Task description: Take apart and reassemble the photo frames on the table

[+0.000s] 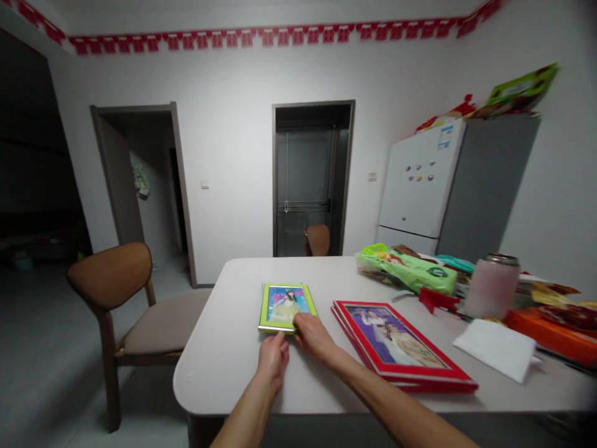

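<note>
1. Forearms (pixel 392 398), two, bare.
2. Left hand (pixel 273 358): fingers curled, at near edge of green picture frame (pixel 286 305); cannot tell whether pinching.
3. Right hand (pixel 313 336): fingers bent over frame's near right corner; pinch likewise unclear.
4. Green picture frame: on white table (pixel 224 348), left of stacked red picture frames (pixel 396 351).

Lime-green photo frame (pixel 285 302), red photo frame (pixel 401 342), white tabletop (pixel 228 348), pink tumbler (pixel 492 289), brown chairback (pixel 112 274), repeating red wall border (pixel 282 37)

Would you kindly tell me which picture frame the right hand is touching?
The smaller yellow-green frame: the right hand is at its near right corner, while larger red frames lie stacked to the right.
</note>
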{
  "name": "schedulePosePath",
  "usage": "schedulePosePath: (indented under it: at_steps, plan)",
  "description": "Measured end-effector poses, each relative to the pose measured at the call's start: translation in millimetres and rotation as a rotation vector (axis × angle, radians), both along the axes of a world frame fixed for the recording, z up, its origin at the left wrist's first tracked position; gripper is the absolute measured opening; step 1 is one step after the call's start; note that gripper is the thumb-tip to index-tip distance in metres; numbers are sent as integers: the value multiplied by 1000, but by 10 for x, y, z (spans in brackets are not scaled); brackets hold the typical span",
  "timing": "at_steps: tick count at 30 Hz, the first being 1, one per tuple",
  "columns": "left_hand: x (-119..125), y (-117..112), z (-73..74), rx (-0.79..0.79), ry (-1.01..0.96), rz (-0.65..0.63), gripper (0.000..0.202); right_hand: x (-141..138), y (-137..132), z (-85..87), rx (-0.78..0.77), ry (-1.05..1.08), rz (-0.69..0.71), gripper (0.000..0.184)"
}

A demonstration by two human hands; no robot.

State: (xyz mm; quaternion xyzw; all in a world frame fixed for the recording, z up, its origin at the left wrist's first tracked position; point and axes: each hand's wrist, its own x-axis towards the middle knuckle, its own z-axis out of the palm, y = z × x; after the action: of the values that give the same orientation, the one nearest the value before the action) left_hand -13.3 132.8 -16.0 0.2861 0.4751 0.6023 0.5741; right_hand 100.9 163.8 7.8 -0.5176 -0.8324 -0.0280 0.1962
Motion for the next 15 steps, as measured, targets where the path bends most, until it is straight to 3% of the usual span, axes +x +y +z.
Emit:
schedulePosePath:
  at_steps: [5,10,12,15]
  plan:
    - [-4,-188,41,146,-130,116,14,-45,-525,25,-42,83,119,18]
    - [-13,-518,256,312,-72,191,27,-94,-818,175,-163,497,189,39]
    - [-6,-690,391,374,4,169,31,-82,-873,292,-207,678,175,50]
    - [37,-978,556,512,279,79,36,-4,-995,488,-253,944,105,57]
